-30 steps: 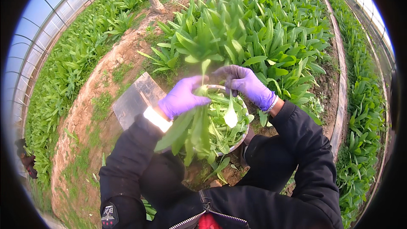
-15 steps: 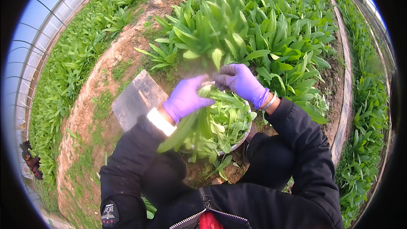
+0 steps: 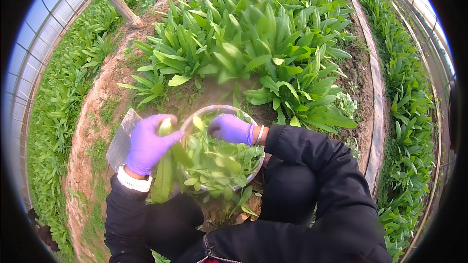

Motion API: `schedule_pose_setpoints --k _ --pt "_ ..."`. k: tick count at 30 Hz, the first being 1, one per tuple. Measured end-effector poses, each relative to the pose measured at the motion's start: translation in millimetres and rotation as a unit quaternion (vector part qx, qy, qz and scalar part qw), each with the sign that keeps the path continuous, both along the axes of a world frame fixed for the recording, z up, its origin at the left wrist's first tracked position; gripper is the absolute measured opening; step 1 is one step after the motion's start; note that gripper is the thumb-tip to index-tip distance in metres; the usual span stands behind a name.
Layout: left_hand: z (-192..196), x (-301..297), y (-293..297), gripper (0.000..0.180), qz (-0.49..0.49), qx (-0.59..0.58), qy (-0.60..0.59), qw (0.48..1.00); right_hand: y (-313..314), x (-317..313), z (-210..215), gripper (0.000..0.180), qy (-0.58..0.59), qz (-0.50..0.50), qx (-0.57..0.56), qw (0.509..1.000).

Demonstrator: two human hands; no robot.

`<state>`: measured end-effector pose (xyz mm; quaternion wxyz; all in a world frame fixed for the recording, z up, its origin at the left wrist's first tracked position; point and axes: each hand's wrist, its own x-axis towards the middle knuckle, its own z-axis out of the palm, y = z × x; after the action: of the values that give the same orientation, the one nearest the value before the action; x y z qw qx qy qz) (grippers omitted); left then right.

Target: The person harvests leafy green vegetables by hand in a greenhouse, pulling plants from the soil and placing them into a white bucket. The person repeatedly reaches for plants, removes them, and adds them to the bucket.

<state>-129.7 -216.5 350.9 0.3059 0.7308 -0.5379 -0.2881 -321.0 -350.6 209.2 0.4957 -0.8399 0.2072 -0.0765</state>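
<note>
Gloved in purple, the person's left hand [image 3: 151, 143] is wrapped around the base of a leafy plant [image 3: 163, 178], thumb reaching right toward the tub. The plant's pale stem end points to the far side, and its long leaves hang toward the near side, just left of the round tub [image 3: 214, 107]. Over the tub's far right part is the right hand [image 3: 233, 129], also gloved, its fingers curled in narrowly and pointing left; whether anything is pinched in them cannot be told. Loose green leaves [image 3: 222, 163] fill the tub below. To the left, partly behind the left hand, lies a grey flat board [image 3: 121, 141]; a bed of growing plants [image 3: 263, 34] spreads across the far side.

The step in hand looks like stripping leaves off the held plant into the tub. The next move seems to call for a steady left grip while the right fingers pinch another leaf near the stem.
</note>
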Motion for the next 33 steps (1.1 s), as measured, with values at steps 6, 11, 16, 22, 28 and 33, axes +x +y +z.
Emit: schedule_pose_setpoints --k 6,11,16,22,28,33 --pt "24 24 10 0.009 0.04 -0.295 -0.063 0.953 -43 -63 -92 0.021 0.201 -0.108 -0.133 0.964" --pt "38 19 25 0.023 0.12 -0.364 0.093 0.919 -76 -125 -182 0.022 0.389 -0.103 -0.14 0.905" --pt "27 11 28 0.024 0.106 -0.419 0.051 0.9 -125 -83 -275 0.021 0.161 -0.285 -0.109 0.938" --pt "-3 24 20 0.024 0.152 -0.375 0.033 0.914 -197 -111 -315 0.028 0.188 -0.33 -0.33 0.865" --pt "-9 52 16 0.022 0.23 -0.389 0.082 0.888 -237 -159 -323 0.032 0.536 -0.17 -0.276 0.78" --pt "-11 52 8 0.021 0.257 -0.381 0.086 0.884 -252 -153 -334 0.032 0.588 -0.088 -0.302 0.745"
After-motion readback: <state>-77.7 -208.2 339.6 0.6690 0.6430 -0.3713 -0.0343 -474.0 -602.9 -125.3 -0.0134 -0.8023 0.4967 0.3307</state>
